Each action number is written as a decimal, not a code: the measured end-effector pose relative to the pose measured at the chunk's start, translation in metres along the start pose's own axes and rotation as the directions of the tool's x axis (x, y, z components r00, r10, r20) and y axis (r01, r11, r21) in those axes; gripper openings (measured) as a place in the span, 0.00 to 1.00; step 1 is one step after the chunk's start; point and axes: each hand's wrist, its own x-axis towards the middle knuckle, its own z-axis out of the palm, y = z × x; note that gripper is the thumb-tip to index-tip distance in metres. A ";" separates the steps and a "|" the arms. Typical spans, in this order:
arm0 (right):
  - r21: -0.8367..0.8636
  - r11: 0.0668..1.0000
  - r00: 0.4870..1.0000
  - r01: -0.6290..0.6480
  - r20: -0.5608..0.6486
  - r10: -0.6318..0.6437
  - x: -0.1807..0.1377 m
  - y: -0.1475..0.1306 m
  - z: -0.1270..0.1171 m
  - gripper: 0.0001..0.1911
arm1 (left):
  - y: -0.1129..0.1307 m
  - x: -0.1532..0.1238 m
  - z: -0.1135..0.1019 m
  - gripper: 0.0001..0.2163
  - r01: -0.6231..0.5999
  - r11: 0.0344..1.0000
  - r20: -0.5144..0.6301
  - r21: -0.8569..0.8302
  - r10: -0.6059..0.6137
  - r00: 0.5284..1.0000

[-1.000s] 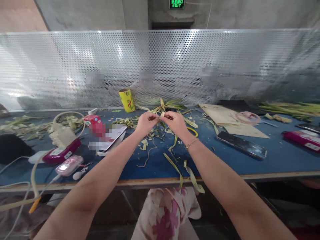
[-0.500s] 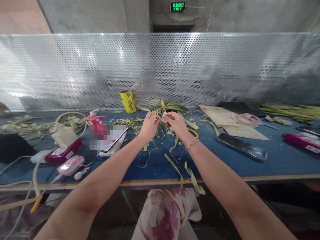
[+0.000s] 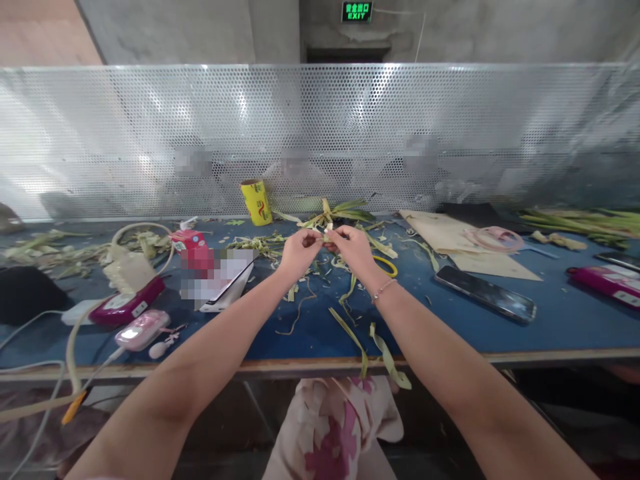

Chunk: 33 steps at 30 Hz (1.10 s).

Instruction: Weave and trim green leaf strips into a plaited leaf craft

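Observation:
Above the middle of the blue table, my left hand (image 3: 301, 253) and my right hand (image 3: 354, 248) meet with fingertips nearly touching. Both are closed in a pinch on a small pale plant piece (image 3: 328, 229), whose lower part is hidden by the fingers. Just beyond them lies a bunch of green leaves (image 3: 350, 212) with a pale stalk end. Plant scraps (image 3: 260, 244) are scattered to the left of my hands. A yellow ring (image 3: 387, 267) lies partly behind my right wrist.
A yellow tube (image 3: 256, 203) stands by the perforated metal screen (image 3: 320, 120). At left are a propped phone (image 3: 235, 280), a pink device (image 3: 143, 330) and cables. Right of my arm lie a dark phone (image 3: 485, 293) and brown paper (image 3: 500, 263). Leaf strips (image 3: 387, 357) overhang the front edge.
My fingertips have come closer together around the plant piece, the left hand turning slightly. A dark green leaf bit that hung below the hands no longer shows. The other things on the table lie as before.

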 end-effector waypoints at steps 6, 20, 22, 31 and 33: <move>-0.100 0.995 0.997 0.010 -0.070 -0.017 -0.002 0.000 0.002 0.16 | -0.002 -0.004 0.003 0.08 -0.060 0.998 -0.038 0.006 0.060 0.997; 0.216 0.961 0.985 -0.171 0.037 0.167 0.003 -0.004 0.000 0.12 | -0.002 0.000 -0.004 0.09 -0.020 0.999 -0.092 -0.045 0.015 0.996; 0.220 0.962 0.987 -0.161 0.060 0.152 0.003 -0.003 -0.002 0.12 | -0.007 0.003 -0.005 0.10 -0.021 0.995 -0.097 -0.098 0.011 0.995; 0.071 0.997 1.000 -0.030 0.008 0.030 0.005 0.000 -0.006 0.14 | -0.008 0.003 -0.003 0.12 0.000 0.979 -0.022 -0.204 -0.005 1.000; 0.031 1.000 1.000 -0.004 0.005 0.004 0.005 0.001 -0.005 0.13 | -0.006 0.002 -0.002 0.12 0.003 0.974 0.007 -0.225 -0.001 1.000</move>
